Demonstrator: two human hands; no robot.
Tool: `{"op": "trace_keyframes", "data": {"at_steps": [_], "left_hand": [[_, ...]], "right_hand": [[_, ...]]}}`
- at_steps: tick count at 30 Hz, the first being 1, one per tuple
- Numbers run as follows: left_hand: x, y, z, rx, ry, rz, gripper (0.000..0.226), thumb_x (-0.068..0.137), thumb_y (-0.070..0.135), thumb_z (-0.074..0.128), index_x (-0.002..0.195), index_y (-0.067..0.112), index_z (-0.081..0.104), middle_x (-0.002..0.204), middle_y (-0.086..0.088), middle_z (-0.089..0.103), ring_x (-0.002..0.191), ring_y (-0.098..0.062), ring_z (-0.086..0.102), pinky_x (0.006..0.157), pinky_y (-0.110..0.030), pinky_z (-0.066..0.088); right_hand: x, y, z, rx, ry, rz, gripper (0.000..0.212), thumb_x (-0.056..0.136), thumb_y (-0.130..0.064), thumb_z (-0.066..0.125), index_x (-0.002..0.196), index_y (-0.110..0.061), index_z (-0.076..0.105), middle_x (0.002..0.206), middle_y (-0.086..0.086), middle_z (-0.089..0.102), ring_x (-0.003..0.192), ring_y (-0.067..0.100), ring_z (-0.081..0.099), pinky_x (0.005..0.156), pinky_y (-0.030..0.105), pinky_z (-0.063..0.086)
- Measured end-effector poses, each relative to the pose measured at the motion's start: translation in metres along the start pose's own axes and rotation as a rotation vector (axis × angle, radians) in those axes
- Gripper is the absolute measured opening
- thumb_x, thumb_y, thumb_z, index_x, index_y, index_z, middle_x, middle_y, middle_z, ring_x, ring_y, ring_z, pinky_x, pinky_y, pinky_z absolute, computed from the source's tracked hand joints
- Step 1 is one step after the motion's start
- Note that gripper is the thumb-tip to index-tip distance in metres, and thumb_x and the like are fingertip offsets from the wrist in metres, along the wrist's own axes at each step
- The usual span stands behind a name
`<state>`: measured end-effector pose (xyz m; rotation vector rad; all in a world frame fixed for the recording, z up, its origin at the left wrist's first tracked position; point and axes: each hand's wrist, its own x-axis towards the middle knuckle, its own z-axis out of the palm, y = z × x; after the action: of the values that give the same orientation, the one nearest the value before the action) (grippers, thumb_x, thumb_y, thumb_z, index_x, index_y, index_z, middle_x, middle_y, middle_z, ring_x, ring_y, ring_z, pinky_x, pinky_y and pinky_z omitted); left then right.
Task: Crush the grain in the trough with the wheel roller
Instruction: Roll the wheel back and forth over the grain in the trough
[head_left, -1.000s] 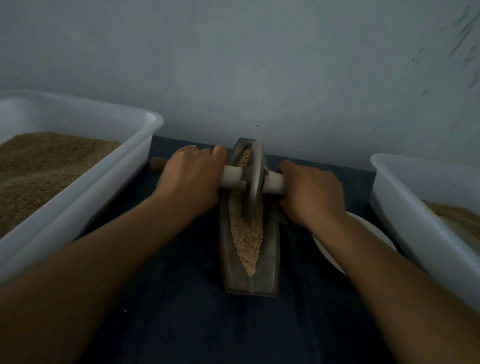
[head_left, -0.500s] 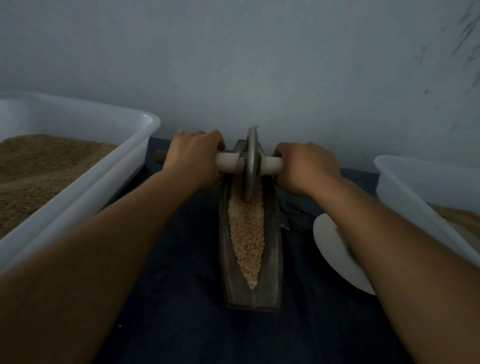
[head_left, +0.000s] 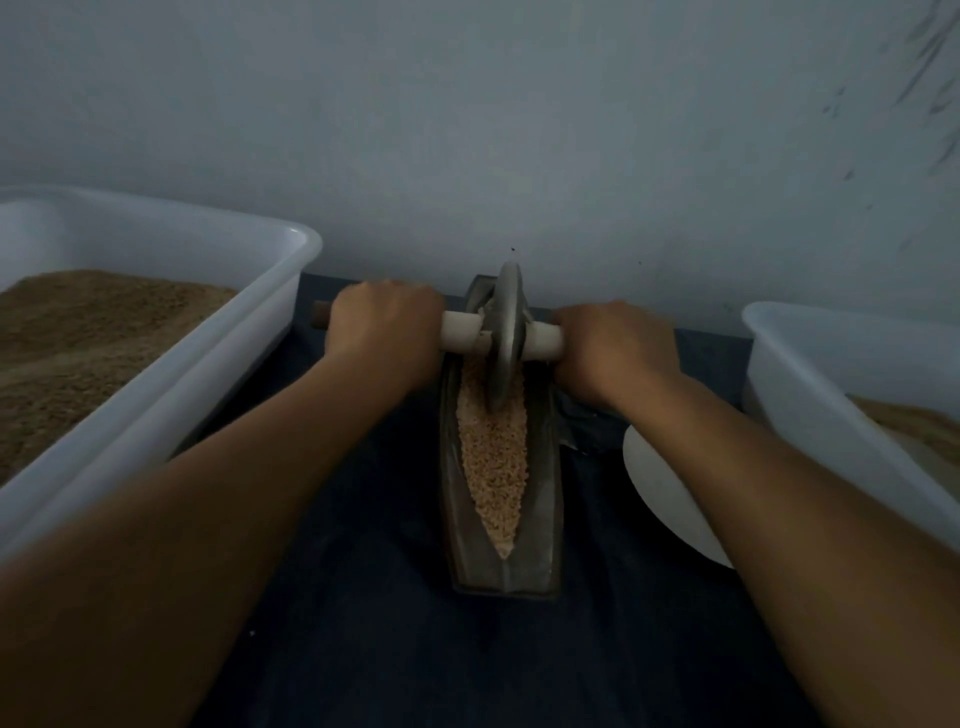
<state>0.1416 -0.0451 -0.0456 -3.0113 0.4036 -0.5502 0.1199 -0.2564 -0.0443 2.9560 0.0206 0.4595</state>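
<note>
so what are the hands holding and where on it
Both hold the wheel roller by its axle handle: the left hand grips the left end, the right hand the right end. The disc sits between them in the trough.

A white plastic tub (head_left: 171, 415) sits at the left on the dark blue cloth (head_left: 374, 623), heaped with brown grainy stuff (head_left: 78, 338). Another white tub (head_left: 831, 395) stands at the right, holding a little of the same. A white plate (head_left: 660, 483) lies just beside it. Behind is a pale wall (head_left: 519, 130).
</note>
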Motion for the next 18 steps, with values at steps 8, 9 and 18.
{"op": "trace_keyframes", "data": {"at_steps": [8, 9, 18], "left_hand": [[-0.046, 0.002, -0.009, 0.022, -0.005, -0.019, 0.024, 0.085, 0.033, 0.067, 0.101, 0.023, 0.054, 0.093, 0.000, 0.062, 0.071, -0.017, 0.048, 0.063, -0.033, 0.036], [-0.053, 0.003, -0.008, 0.021, 0.044, -0.014, 0.023, 0.085, 0.034, 0.068, 0.097, 0.023, 0.052, 0.090, 0.001, 0.061, 0.069, -0.016, 0.045, 0.062, -0.032, 0.034], [-0.104, 0.006, -0.021, -0.034, 0.291, 0.061, 0.029, 0.076, 0.033, 0.072, 0.089, 0.021, 0.050, 0.085, -0.002, 0.060, 0.078, -0.023, 0.055, 0.070, -0.036, 0.035]], "right_hand": [[-0.051, -0.007, -0.009, -0.009, 0.161, -0.094, 0.021, 0.080, -0.039, 0.067, 0.094, -0.026, 0.057, 0.083, 0.001, 0.064, 0.077, 0.026, 0.061, 0.054, 0.030, 0.026], [-0.058, -0.008, -0.010, -0.026, 0.178, -0.107, 0.023, 0.080, -0.039, 0.067, 0.094, -0.025, 0.056, 0.082, 0.000, 0.064, 0.075, 0.026, 0.061, 0.055, 0.030, 0.027], [-0.113, -0.009, -0.022, -0.016, 0.337, -0.147, 0.033, 0.072, -0.034, 0.078, 0.083, -0.020, 0.050, 0.066, -0.002, 0.053, 0.055, 0.015, 0.031, 0.055, 0.030, 0.021]]}}
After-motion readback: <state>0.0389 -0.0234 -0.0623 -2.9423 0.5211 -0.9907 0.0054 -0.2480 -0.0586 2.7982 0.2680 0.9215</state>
